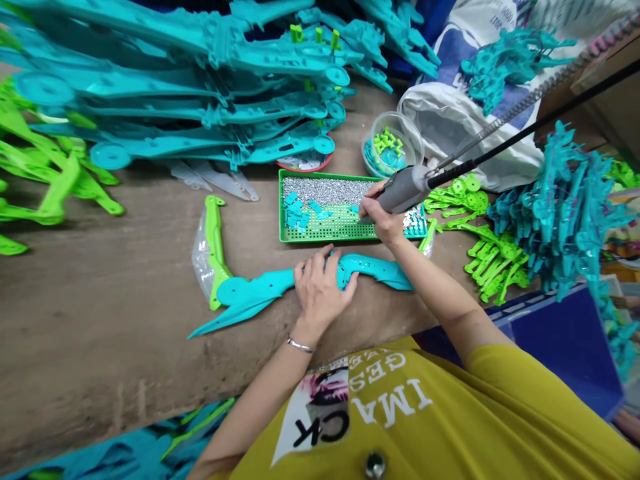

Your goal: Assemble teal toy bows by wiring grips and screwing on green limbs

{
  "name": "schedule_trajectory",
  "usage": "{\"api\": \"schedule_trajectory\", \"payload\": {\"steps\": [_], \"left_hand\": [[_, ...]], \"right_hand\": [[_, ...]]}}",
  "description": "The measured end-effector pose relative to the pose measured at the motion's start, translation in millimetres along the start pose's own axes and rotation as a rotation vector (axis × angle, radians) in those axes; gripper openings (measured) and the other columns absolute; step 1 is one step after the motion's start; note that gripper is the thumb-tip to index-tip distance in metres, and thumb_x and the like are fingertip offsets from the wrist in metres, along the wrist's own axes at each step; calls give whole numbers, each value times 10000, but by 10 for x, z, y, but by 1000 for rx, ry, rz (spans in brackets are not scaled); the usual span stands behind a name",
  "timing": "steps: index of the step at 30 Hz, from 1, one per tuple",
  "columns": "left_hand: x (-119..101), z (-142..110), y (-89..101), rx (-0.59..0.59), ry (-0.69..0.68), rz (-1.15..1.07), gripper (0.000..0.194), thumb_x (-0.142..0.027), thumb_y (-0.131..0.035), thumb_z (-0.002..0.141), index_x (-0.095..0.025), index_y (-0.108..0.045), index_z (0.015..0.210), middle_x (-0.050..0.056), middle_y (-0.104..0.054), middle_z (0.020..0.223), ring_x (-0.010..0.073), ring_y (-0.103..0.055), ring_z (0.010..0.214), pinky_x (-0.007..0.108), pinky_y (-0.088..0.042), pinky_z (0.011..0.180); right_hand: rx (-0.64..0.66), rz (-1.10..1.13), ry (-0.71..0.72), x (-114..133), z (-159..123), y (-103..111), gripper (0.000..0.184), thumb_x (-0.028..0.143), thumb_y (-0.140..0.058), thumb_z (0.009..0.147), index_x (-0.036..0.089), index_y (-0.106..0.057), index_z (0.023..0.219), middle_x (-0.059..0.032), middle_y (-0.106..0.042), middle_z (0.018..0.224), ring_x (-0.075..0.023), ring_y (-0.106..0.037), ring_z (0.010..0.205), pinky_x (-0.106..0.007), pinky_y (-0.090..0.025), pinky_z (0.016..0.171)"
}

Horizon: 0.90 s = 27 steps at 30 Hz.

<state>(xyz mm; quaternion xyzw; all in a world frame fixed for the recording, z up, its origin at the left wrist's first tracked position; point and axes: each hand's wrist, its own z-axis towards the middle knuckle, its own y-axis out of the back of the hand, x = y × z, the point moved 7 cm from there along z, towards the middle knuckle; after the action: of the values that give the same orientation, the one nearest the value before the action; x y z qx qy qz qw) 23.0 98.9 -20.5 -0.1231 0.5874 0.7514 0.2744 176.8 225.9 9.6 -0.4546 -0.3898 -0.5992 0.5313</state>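
My left hand (pixel 323 288) grips the middle of a long turquoise plastic frame part (pixel 260 291) lying on the table, fingers over its far edge and thumb on the near side. A lime-green arm (pixel 215 250) with a clear plastic piece stands out from its left end. In my right hand (pixel 387 223) is a grey electric screwdriver (pixel 404 189), held over the right part of a green tray (pixel 327 237). My fingers and the tool hide its tip. Small silver screws (pixel 325 189) fill the tray's far side, with small turquoise pieces (pixel 296 213) nearer me.
Stacked turquoise parts (pixel 175 93) cover the back left, beside lime-green parts (pixel 45 180). Clear tubs (pixel 370 160) stand behind the tray. A white sack (pixel 450 120), lime-green pieces (pixel 495 260), a turquoise pile (pixel 565 207) and a blue bin (pixel 560 347) are on the right.
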Motion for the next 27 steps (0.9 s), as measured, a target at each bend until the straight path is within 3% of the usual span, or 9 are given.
{"api": "schedule_trajectory", "payload": {"steps": [4, 8, 15, 20, 27], "left_hand": [[-5, 1, 2, -12, -13, -4, 499, -477, -685, 887, -153, -681, 1266, 145, -699, 1314, 309, -669, 1061, 435, -378, 942], [20, -4, -29, 20, 11, -28, 505, -494, -677, 891, -162, -678, 1272, 149, -688, 1337, 319, -659, 1099, 446, -367, 957], [46, -14, -62, 78, 42, -83, 532, -530, -647, 914, -174, -658, 1309, 165, -652, 1391, 334, -625, 1188, 459, -337, 991], [41, -15, -60, 87, 43, -95, 538, -530, -642, 921, -164, -655, 1316, 180, -645, 1392, 340, -625, 1187, 471, -324, 1005], [8, -15, -16, 25, -4, -72, 524, -511, -660, 918, -149, -666, 1297, 172, -670, 1357, 330, -645, 1151, 450, -336, 975]], "right_hand": [[-23, -5, 2, 33, 25, 17, 438, 593, -794, 756, 235, -613, 932, 82, -569, 536, -109, -537, 457, -272, -477, 516], [-18, 33, 43, 260, -13, 118, 408, 606, -780, 782, 261, -617, 927, 93, -526, 543, -116, -548, 475, -291, -494, 548], [10, 83, 19, 736, -579, 491, 279, 414, -765, 847, 291, -583, 1019, 104, -563, 563, -127, -544, 443, -295, -479, 499], [-69, 14, -42, 687, -890, 677, 359, 483, -779, 795, 292, -539, 980, 114, -536, 530, -149, -536, 424, -320, -481, 474], [-65, 23, -67, 547, -986, 619, 314, 435, -764, 824, 278, -558, 1000, 105, -577, 547, -147, -557, 464, -323, -484, 510]]}}
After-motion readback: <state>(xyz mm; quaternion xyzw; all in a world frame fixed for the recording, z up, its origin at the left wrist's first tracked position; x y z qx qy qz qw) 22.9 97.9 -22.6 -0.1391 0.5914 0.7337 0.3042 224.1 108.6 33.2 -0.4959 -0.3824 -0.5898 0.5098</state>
